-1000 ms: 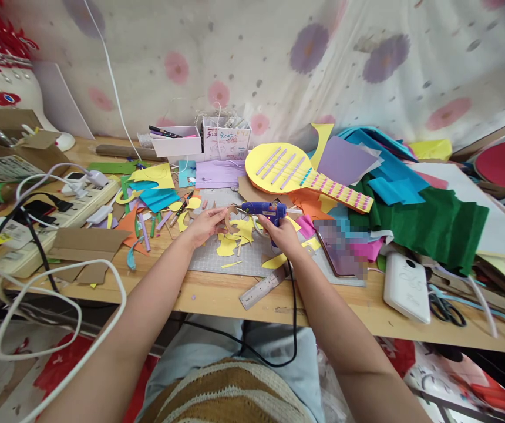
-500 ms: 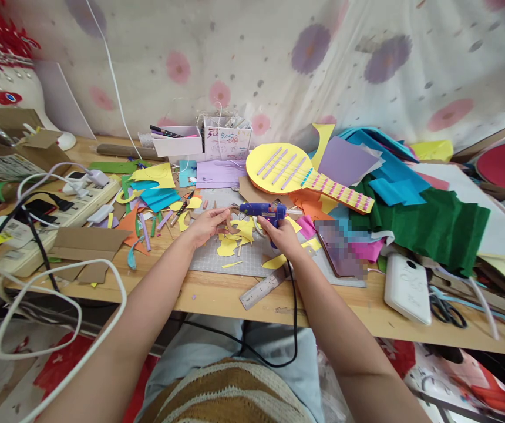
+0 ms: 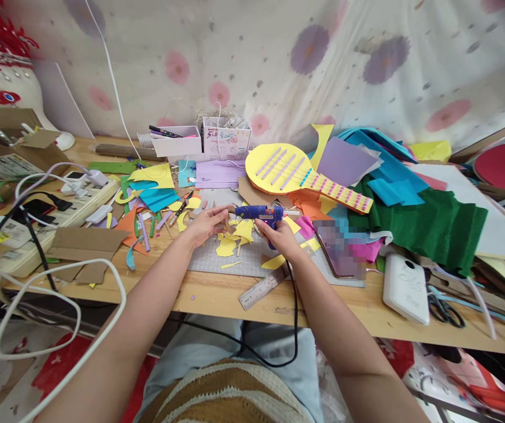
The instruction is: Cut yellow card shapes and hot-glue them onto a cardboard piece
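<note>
Soft, fairly bright light covers the bench (image 3: 208, 296) with faint shadows; the lower right corner turns nearly black. Wide-angle stretch warps the edges, pixelation masks part of the phone (image 3: 332, 249), and fine detail on the glue gun (image 3: 252, 212) blurs.

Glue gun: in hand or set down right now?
In hand: the right hand grips the glue gun by its handle, pointing it roughly level toward the left hand.

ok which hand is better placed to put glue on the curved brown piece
Probably the right hand: it holds the blue glue gun, whose nozzle end points toward the left hand. The left is busy holding the curved brown piece.
</note>
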Tool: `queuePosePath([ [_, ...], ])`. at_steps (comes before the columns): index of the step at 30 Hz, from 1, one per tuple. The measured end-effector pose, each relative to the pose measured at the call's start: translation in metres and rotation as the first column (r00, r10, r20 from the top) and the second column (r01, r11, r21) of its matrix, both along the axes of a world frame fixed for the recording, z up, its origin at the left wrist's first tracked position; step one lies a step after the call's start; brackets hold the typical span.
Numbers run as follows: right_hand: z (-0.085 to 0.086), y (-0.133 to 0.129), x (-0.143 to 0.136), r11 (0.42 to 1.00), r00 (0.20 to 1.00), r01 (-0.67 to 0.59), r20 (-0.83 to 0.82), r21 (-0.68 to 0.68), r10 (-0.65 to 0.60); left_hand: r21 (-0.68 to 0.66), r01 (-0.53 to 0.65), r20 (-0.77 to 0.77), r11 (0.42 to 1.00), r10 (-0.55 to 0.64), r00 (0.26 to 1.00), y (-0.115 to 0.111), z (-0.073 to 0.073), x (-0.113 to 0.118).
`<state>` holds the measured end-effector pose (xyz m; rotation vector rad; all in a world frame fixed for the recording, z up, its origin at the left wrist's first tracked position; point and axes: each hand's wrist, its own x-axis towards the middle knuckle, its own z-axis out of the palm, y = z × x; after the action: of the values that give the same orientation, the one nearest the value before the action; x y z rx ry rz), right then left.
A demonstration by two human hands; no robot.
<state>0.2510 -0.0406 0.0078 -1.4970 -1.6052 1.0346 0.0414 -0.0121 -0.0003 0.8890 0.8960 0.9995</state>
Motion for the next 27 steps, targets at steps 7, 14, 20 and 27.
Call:
queuePosePath([
  [7, 0.004, -0.002, -0.001, 1.0, 1.0, -0.014, -0.024, -0.022, 0.013, -0.042, -0.011, 0.079, 0.999, 0.015, 0.997, -0.001, 0.004, 0.0],
  [14, -0.001, -0.001, 0.0, 0.999, 0.996, -0.032, -0.078, 0.011, 0.032, -0.072, 0.011, 0.149, 0.997, 0.0, 0.989, 0.0, 0.003, -0.002],
  [20, -0.001, -0.002, -0.001, 0.999, 0.995, -0.033, -0.099, 0.009, 0.033, -0.062, 0.07, 0.183, 0.996, -0.057, 0.981, 0.001, -0.001, -0.004],
  [27, 0.0, -0.001, 0.0, 0.999, 0.996, -0.051, -0.067, 0.005, 0.051, -0.056, 0.066, 0.18, 0.996, -0.055, 0.982, 0.003, -0.006, -0.004],
])
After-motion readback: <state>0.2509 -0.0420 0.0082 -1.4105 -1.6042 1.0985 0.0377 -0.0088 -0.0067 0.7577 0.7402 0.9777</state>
